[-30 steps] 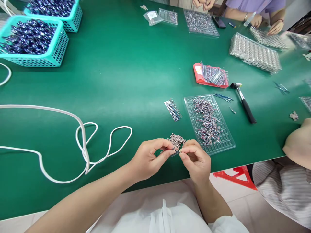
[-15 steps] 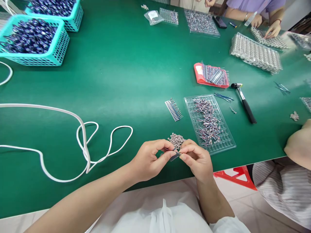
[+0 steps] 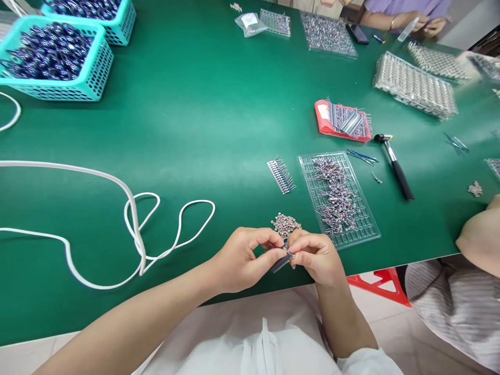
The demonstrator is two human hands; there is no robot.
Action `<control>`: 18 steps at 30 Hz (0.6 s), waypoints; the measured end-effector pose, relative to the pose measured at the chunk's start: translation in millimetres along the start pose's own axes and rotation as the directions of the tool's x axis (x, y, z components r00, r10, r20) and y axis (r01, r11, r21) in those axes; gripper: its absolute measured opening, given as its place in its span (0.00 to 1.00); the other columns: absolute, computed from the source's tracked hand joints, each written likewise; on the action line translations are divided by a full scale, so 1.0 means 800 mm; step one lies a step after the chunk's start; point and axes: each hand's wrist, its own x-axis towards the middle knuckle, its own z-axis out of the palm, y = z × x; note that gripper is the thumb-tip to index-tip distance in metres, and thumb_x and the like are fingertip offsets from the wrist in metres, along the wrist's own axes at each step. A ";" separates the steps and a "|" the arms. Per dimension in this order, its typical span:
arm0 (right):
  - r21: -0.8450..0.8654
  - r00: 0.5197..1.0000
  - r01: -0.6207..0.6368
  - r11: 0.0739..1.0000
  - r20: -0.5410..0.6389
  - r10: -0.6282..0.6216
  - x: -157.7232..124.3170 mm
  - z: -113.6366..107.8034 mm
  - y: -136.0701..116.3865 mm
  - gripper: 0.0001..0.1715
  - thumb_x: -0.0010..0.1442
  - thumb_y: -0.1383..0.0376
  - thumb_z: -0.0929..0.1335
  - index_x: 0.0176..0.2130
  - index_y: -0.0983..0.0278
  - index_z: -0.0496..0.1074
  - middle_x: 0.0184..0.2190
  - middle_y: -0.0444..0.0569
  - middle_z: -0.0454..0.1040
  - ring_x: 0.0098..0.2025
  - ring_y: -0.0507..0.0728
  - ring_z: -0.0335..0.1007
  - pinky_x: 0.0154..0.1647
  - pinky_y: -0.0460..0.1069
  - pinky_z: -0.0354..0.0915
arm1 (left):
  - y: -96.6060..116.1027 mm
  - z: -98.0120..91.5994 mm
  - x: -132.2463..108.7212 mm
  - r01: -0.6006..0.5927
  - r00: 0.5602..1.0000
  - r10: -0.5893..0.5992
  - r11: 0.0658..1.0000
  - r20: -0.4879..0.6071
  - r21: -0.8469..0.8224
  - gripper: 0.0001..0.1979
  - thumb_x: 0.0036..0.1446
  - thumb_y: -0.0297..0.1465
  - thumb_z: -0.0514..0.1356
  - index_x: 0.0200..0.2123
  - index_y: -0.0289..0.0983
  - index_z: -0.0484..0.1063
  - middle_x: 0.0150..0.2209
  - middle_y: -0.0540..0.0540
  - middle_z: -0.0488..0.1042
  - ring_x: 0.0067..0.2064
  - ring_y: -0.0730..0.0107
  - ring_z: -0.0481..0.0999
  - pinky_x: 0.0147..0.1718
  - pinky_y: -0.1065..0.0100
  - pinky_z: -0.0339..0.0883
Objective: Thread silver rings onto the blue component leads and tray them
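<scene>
Dark strip: a narrow toothed strip (image 3: pixel 282 263) sits at the fingertips, between the two hands and nearer the left; its long axis slants from lower left, on the wearer's side, up toward the right fingertips.
Left hand: the left hand (image 3: pixel 244 260) has thumb and forefinger closed on the strip.
Right hand: the right hand (image 3: pixel 319 259) pinches the strip's upper right end; whether it also holds a smaller piece, I cannot tell.
Metal beads: a loose pile of beads (image 3: pixel 285 225) lies on the table just beyond the fingertips.
Clear tray: right of the beads, a compartmented tray (image 3: pixel 363 224) carries a long heap of wire-legged parts (image 3: pixel 338 204) down its middle.
Spare strip: another strip (image 3: pixel 281 176) lies flat beyond the beads.
Red wrapper: farther off, a wrapper (image 3: pixel 323 128) bears more strips.
Baskets: at far left, two turquoise baskets (image 3: pixel 98 70) brim with shiny dark-blue pieces (image 3: pixel 50 52).
</scene>
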 end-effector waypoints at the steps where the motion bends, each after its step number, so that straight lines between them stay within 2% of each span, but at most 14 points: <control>1: 0.014 1.000 -0.007 1.000 0.009 0.007 0.000 0.000 0.000 0.08 0.50 0.64 0.80 0.33 0.58 0.84 0.27 0.46 0.73 0.27 0.51 0.70 0.22 0.45 0.71 | 0.000 0.000 0.000 0.004 1.000 -0.004 1.000 0.007 -0.003 0.09 0.61 0.28 0.58 0.30 0.32 0.76 0.25 0.45 0.80 0.27 0.71 0.76 0.30 0.71 0.69; 5: 0.037 1.000 -0.002 0.999 0.031 0.001 0.001 -0.001 0.000 0.08 0.50 0.66 0.79 0.34 0.58 0.84 0.28 0.45 0.74 0.26 0.49 0.70 0.23 0.44 0.72 | 0.000 0.002 -0.001 0.014 1.000 -0.014 1.000 0.000 0.011 0.09 0.61 0.27 0.58 0.29 0.32 0.76 0.24 0.46 0.80 0.26 0.72 0.75 0.29 0.72 0.68; 10: 0.003 1.000 0.004 1.000 -0.006 -0.004 0.002 0.001 -0.002 0.07 0.51 0.65 0.79 0.34 0.58 0.84 0.27 0.46 0.74 0.26 0.50 0.71 0.22 0.45 0.72 | 0.001 0.004 -0.002 -0.006 0.999 0.009 0.999 -0.052 0.054 0.08 0.59 0.26 0.59 0.28 0.33 0.75 0.23 0.47 0.78 0.24 0.73 0.73 0.26 0.73 0.66; 18: 0.037 0.999 -0.038 0.999 -0.001 0.038 0.000 0.000 0.000 0.08 0.49 0.66 0.80 0.33 0.58 0.84 0.27 0.46 0.75 0.24 0.50 0.70 0.21 0.45 0.72 | 0.003 0.003 0.000 0.027 1.000 -0.026 0.999 -0.017 0.041 0.09 0.60 0.26 0.59 0.28 0.33 0.76 0.24 0.47 0.79 0.25 0.72 0.74 0.27 0.72 0.67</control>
